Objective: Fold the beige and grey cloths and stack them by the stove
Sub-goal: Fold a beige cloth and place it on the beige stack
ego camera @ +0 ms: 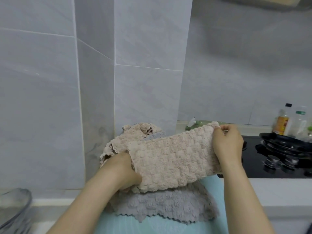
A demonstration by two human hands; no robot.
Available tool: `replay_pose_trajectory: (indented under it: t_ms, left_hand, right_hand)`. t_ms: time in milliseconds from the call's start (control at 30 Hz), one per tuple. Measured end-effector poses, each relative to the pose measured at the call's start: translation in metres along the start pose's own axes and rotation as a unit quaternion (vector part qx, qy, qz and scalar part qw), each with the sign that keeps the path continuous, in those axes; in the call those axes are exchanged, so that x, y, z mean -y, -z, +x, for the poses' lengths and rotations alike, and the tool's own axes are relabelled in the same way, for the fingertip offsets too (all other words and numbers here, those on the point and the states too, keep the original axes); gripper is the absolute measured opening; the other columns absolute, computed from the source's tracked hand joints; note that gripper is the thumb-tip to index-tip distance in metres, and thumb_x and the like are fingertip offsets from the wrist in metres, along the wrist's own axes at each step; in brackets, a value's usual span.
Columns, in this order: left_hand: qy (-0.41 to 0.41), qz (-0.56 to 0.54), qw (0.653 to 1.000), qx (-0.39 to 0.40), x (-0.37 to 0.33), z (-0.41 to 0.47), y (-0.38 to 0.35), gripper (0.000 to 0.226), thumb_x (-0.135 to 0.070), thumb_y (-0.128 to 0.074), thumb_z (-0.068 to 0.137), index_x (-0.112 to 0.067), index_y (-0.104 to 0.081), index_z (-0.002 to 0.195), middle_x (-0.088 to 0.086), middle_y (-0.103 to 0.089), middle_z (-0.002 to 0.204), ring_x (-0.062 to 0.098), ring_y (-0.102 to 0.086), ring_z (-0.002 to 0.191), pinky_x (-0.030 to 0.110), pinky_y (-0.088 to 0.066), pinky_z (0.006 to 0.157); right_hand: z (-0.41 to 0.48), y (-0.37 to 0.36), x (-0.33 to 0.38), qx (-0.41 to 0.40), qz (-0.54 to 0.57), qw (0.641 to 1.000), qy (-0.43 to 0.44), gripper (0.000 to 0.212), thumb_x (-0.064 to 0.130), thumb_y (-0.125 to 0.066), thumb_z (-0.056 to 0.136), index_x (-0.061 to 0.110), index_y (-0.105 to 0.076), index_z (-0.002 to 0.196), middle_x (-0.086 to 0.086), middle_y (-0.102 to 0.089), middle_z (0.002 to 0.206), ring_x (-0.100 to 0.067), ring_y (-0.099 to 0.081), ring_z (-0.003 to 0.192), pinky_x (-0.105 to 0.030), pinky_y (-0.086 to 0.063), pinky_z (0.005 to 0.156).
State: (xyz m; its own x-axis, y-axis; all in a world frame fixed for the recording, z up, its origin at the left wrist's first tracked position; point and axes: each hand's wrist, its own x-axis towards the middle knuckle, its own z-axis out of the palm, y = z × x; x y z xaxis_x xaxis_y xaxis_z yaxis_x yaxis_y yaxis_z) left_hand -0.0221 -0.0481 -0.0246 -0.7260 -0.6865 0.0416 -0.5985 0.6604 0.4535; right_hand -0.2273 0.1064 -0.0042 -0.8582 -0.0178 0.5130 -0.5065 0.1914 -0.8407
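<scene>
While the left grip [125, 169] clasps the near-left end of the beige cloth [168, 159], its fingers buried in the pile, the right grip [228, 146] pinches the far-right corner between thumb and fingertips. The fabric hangs stretched between them, lifted off the surface [278, 188]. It is a thick plush, quilted into rows of small puffy squares. Directly below both grips lies the grey cloth [160, 205], equally fluffy with a zigzag-cut edge, spread on a smooth pale blue mat [152, 227]. Beyond the left grip, against the wall, sits a crumpled heap of cloths [118, 144] in beige and grey plush. To the right of the right grip is the glossy black glass stove [253, 169], with round metal knobs [273, 160] and a dark round pan [287, 141]. Behind it stand clear plastic bottles [283, 122], one with an orange label too blurred to read. Large pale grey tiles [42, 98] with faint marble veining cover the wall. Far left of the left grip curves a clear glass bowl [15, 208].
</scene>
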Motion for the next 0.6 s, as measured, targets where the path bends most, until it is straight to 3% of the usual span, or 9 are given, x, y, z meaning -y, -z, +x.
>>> replay_pose_trajectory:
  t_ms: [133,200,300,400,467,600]
  left_hand:
    - [-0.002,-0.085,0.995,0.050,0.019,0.013,0.006,0.026,-0.003,-0.069,0.062,-0.014,-0.046,0.057,0.007,-0.054,0.061,0.019,-0.056,0.059,0.030,-0.052,0.060]
    - [-0.009,-0.200,0.976,0.084,0.027,0.014,0.015,0.014,0.002,-0.072,0.062,0.001,-0.060,0.069,0.014,-0.059,0.066,0.021,-0.061,0.060,0.035,-0.055,0.066]
    - [-0.003,-0.413,0.899,0.147,0.033,0.011,0.029,0.019,0.020,-0.057,0.078,0.017,-0.058,0.097,0.024,-0.065,0.086,0.024,-0.068,0.069,0.029,-0.059,0.063]
    - [-0.013,-0.516,0.840,0.168,0.032,0.008,0.036,0.043,0.029,-0.037,0.081,0.003,-0.063,0.104,0.019,-0.070,0.100,0.023,-0.071,0.077,0.031,-0.060,0.062]
    - [-0.019,-0.508,0.849,0.145,0.035,0.012,0.036,0.050,0.032,-0.039,0.074,-0.001,-0.063,0.104,0.019,-0.070,0.100,0.026,-0.070,0.080,0.032,-0.059,0.061]
    - [-0.033,-0.299,0.949,0.099,0.043,0.011,0.032,0.061,0.007,-0.051,0.046,-0.007,-0.058,0.105,0.016,-0.059,0.090,0.023,-0.053,0.075,0.030,-0.040,0.057]
  right_hand:
    - [0.000,-0.001,-0.002,-0.003,0.002,1.000,-0.001,0.011,0.018,-0.047,0.097,0.010,-0.054,0.101,-0.002,-0.052,0.096,-0.022,-0.048,0.089,-0.031,-0.036,0.077]
    - [0.001,0.000,-0.004,-0.009,0.000,1.000,0.003,0.009,0.017,-0.047,0.098,0.011,-0.052,0.100,-0.003,-0.051,0.095,-0.022,-0.047,0.089,-0.030,-0.035,0.077]
    - [0.002,0.000,-0.008,-0.018,0.000,1.000,-0.001,0.009,0.017,-0.046,0.098,0.010,-0.052,0.099,-0.003,-0.052,0.093,-0.022,-0.048,0.086,-0.031,-0.035,0.076]
    - [0.003,-0.002,-0.011,-0.024,0.004,1.000,-0.010,0.010,0.017,-0.047,0.098,0.009,-0.053,0.099,-0.005,-0.055,0.094,-0.023,-0.050,0.087,-0.032,-0.036,0.076]
    - [0.003,-0.003,-0.012,-0.023,0.000,1.000,-0.011,0.008,0.017,-0.047,0.098,0.011,-0.051,0.097,-0.005,-0.055,0.094,-0.023,-0.050,0.087,-0.031,-0.036,0.076]
    - [0.002,-0.007,-0.013,-0.022,-0.003,1.000,-0.011,0.009,0.018,-0.047,0.099,0.010,-0.051,0.099,-0.005,-0.055,0.094,-0.023,-0.050,0.088,-0.031,-0.035,0.076]
